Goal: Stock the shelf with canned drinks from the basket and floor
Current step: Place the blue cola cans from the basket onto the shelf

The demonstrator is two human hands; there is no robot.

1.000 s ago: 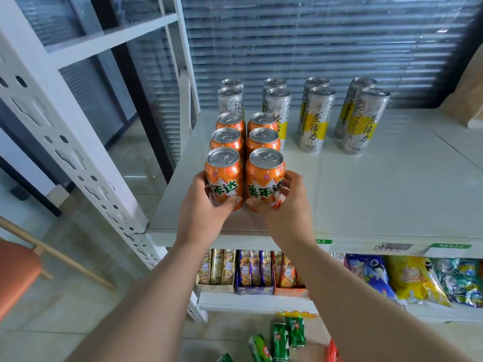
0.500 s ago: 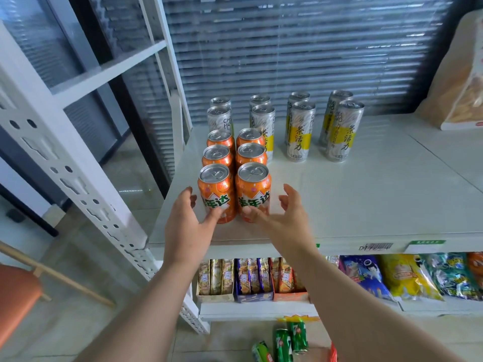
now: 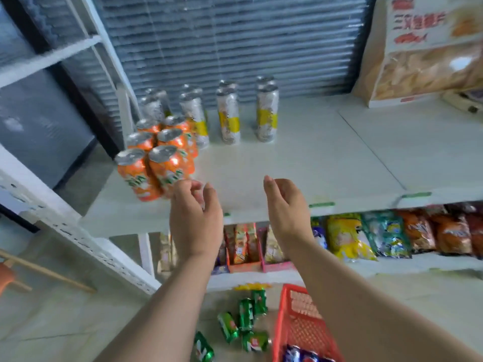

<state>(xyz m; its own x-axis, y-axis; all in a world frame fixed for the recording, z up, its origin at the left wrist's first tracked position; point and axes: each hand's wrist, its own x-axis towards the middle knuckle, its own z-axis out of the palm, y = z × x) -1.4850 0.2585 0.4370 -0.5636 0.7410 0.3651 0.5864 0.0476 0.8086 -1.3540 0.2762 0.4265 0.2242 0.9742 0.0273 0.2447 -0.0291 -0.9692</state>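
Orange cans (image 3: 156, 163) are stood two abreast, three deep, at the left front of the shelf (image 3: 313, 163), packed together. Tall silver-and-yellow cans (image 3: 230, 118) are lined up behind them, toward the back. Green cans (image 3: 245, 317) are scattered on the floor (image 3: 78, 322) below, just beside a red basket (image 3: 300, 327); blue cans (image 3: 300, 355) are seen inside it. Left hand (image 3: 194, 218) is held empty just beside the front orange cans, fingers loosely curled; contact cannot be told. Right hand (image 3: 286, 210) is held empty over the shelf's front edge, fingers relaxed. Snack bags (image 3: 366, 236) are packed underneath.
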